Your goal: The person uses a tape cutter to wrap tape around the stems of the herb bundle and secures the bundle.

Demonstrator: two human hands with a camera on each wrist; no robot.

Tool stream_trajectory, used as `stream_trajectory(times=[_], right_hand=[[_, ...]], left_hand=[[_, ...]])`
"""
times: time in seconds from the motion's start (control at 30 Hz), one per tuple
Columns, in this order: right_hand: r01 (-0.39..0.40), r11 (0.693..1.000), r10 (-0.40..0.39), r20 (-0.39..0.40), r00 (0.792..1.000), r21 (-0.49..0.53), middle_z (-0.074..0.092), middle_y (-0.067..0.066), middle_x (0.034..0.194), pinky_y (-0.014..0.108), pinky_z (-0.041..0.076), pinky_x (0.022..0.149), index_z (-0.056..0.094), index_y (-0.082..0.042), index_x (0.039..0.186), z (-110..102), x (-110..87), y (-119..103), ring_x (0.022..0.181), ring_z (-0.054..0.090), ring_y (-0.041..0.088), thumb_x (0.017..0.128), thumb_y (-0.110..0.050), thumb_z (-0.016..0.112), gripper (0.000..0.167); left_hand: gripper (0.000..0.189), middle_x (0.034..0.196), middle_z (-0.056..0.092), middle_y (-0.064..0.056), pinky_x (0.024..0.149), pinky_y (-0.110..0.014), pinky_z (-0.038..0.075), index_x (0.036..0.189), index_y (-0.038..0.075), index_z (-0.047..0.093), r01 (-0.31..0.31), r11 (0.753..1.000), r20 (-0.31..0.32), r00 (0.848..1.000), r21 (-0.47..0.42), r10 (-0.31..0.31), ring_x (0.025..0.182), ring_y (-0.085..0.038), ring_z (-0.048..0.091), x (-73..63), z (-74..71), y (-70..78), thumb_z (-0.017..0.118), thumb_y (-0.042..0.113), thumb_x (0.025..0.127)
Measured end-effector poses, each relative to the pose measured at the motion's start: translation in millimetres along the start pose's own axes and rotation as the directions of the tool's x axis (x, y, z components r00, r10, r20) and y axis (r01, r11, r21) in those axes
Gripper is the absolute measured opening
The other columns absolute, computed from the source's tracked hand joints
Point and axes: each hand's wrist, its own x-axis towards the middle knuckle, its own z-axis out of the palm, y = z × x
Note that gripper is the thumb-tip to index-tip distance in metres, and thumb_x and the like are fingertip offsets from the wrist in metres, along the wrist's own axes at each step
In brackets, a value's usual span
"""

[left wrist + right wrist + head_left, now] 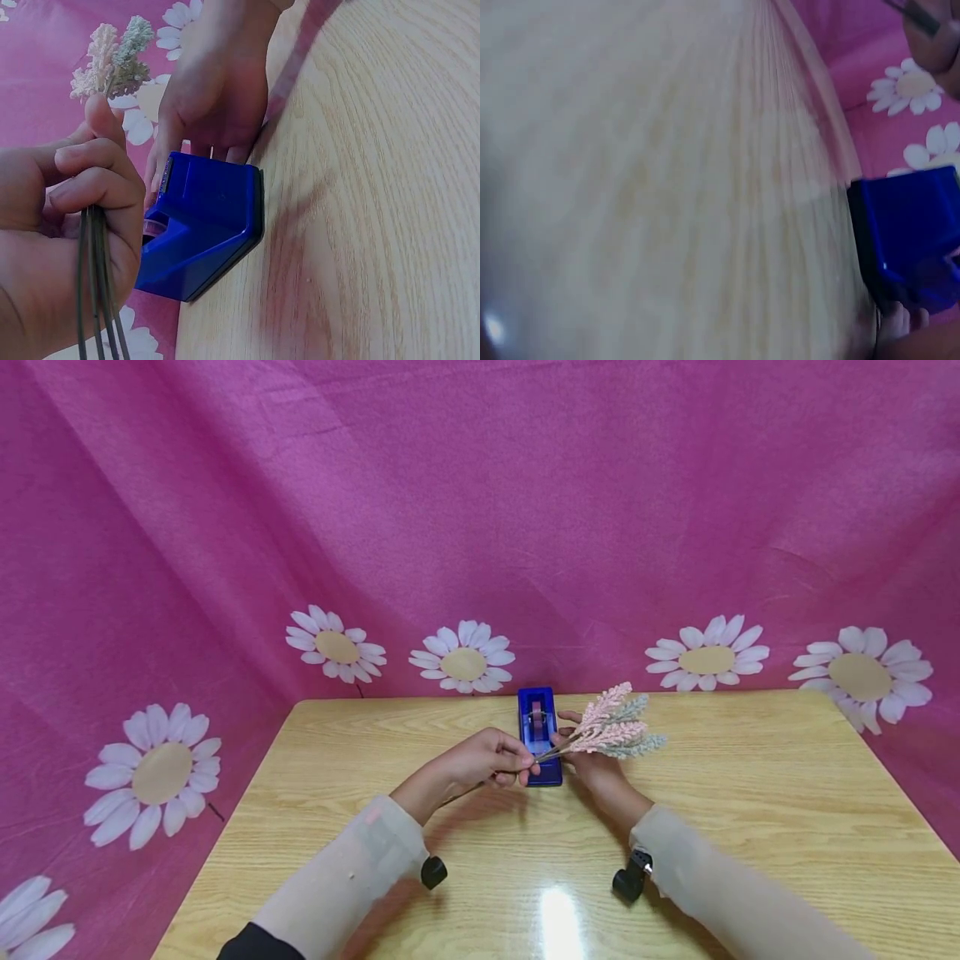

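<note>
One dispenser, long axis 12-to-6, lies at 10 o'clock from the nearer right hand, whose grip is unclear; the left hand grips stems.

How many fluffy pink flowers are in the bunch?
2 show in the head view: an upper pink flower and, just below it, a lower pink flower. The left hand pinches their stems. More may be hidden.
</note>
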Motion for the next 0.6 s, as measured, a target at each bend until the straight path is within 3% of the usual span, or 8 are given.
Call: stream_trajectory(times=[0.1,0.17,0.3,0.37,0.43,0.5,0.57,0.6], right_hand=[[0.049,0.997,-0.044,0.093,0.995,-0.054,0.048,0.04,0.142,0.017,0.047,0.095,0.036,0.012,0.151,-2,0.4,-13,0.128,0.056,0.038,0.1,0.0,0.062,0.059],[0.075,0.995,-0.063,0.171,0.983,-0.065,0.04,0.042,0.148,0.027,0.044,0.108,0.03,0.012,0.154,-3,1.7,-22,0.139,0.041,0.053,0.1,0.004,0.058,0.062],[0.05,0.997,-0.027,0.341,0.94,-0.059,0.021,0.042,0.159,0.059,0.024,0.122,0.016,0.009,0.16,-13,11.0,-28,0.148,0.023,0.057,0.101,0.002,0.053,0.07],[0.025,0.997,0.006,0.403,0.915,-0.07,0.014,0.039,0.163,0.065,0.014,0.122,0.011,0.005,0.162,-19,14.2,-31,0.151,0.014,0.055,0.102,-0.009,0.059,0.078],[0.037,0.995,0.01,0.455,0.89,-0.095,0.014,0.038,0.164,0.066,0.011,0.122,0.01,0.002,0.163,-26,17.0,-32,0.152,0.012,0.054,0.101,-0.022,0.065,0.086],[0.087,0.987,-0.01,0.494,0.869,-0.132,0.017,0.036,0.164,0.065,0.012,0.122,0.012,-0.001,0.164,-32,18.0,-34,0.152,0.013,0.053,0.1,-0.034,0.068,0.091],[0.164,0.973,-0.05,0.552,0.832,-0.16,0.016,0.034,0.165,0.058,0.014,0.125,0.012,0.001,0.163,-38,17.6,-37,0.152,0.013,0.053,0.102,-0.039,0.064,0.09],[0.286,0.923,-0.086,0.586,0.806,-0.258,0.02,0.034,0.164,0.056,0.018,0.125,0.016,0.002,0.163,-40,17.3,-38,0.151,0.017,0.053,0.107,-0.042,0.055,0.081]], left_hand=[[0.024,0.073,0.062,-0.003,0.048,-0.021,0.02,0.109,-0.021,0.061,-0.014,1.0,0.012,1.0,-0.003,0.014,0.052,-0.007,0.033,-0.6,-0.5,0.5,0.05,0.0,0.107],[0.024,0.073,0.063,-0.002,0.048,-0.021,0.021,0.108,-0.021,0.061,-0.02,1.0,0.019,1.0,-0.001,0.02,0.052,-0.007,0.034,-0.7,-1.2,0.4,0.05,0.001,0.107],[0.026,0.074,0.063,-0.002,0.049,-0.022,0.022,0.11,-0.022,0.059,-0.021,1.0,0.02,1.0,0.012,0.021,0.053,-0.008,0.036,-0.2,-3.2,-0.6,0.05,0.002,0.107],[0.027,0.075,0.063,-0.002,0.049,-0.022,0.023,0.111,-0.022,0.059,-0.017,1.0,0.016,1.0,0.015,0.017,0.054,-0.008,0.037,0.1,-3.8,-0.9,0.051,0.003,0.107],[0.026,0.075,0.063,-0.002,0.049,-0.022,0.023,0.11,-0.021,0.06,-0.014,1.0,0.013,1.0,0.018,0.013,0.055,-0.009,0.038,0.5,-4.7,-1.5,0.051,0.003,0.107],[0.024,0.075,0.063,-0.002,0.049,-0.022,0.024,0.109,-0.019,0.062,-0.012,1.0,0.013,1.0,0.026,0.011,0.056,-0.009,0.038,0.5,-5.3,-1.5,0.051,0.003,0.107],[0.024,0.076,0.063,-0.003,0.049,-0.022,0.024,0.109,-0.018,0.063,-0.013,0.999,0.019,1.0,0.033,0.012,0.057,-0.01,0.039,0.7,-6.6,-1.9,0.052,0.003,0.107],[0.024,0.076,0.063,-0.003,0.048,-0.022,0.025,0.108,-0.018,0.063,-0.014,0.999,0.022,1.0,0.037,0.013,0.057,-0.01,0.039,0.7,-7.4,-2.0,0.052,0.004,0.107]])
